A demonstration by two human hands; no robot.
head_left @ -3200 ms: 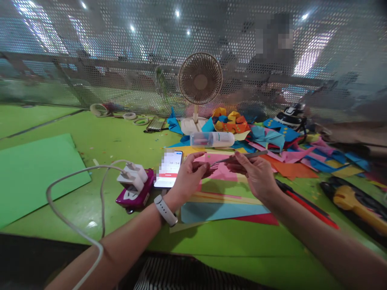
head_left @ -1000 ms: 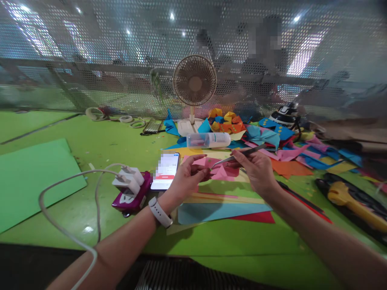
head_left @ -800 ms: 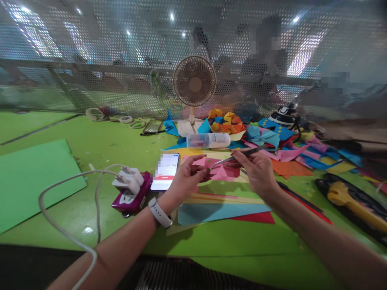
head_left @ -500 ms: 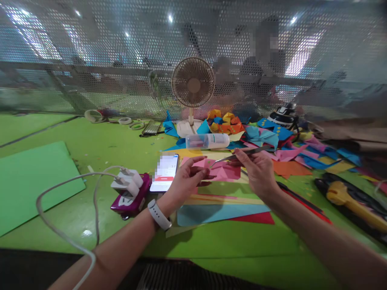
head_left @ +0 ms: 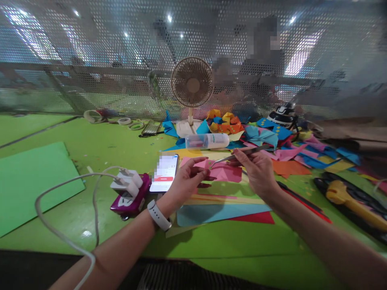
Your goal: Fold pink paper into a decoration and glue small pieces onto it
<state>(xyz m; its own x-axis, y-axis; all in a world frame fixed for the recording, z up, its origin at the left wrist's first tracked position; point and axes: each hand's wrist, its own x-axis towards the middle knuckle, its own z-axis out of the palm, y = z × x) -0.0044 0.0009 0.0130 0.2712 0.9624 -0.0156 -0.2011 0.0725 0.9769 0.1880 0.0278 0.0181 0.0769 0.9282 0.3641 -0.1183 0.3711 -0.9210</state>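
Observation:
My right hand [head_left: 260, 169] is closed around a pair of metal tweezers [head_left: 249, 152], whose thin tips point left. The tips sit close to a tiny green bit [head_left: 211, 164] by the fingers of my left hand [head_left: 192, 175]. Thumb and fingers of that hand are closed at the left part of a folded pink paper [head_left: 228, 171], covering some of it. A white band [head_left: 159, 215] circles my left wrist. Under and in front of my hands lie paper sheets, among them a light blue sheet [head_left: 220, 212] and a red one [head_left: 256, 218].
A lit phone [head_left: 165, 175] lies left of my left hand, beside white chargers [head_left: 127, 183] on a purple case. Behind stand a fan [head_left: 192, 82] and a lying clear bottle [head_left: 207, 141]. Folded papers [head_left: 225, 123] pile up at the back. A yellow-handled tool [head_left: 347, 197] lies right.
Both hands stay almost in place. The pink paper's right edge has shifted slightly right and down. The tweezers remain in my right hand.

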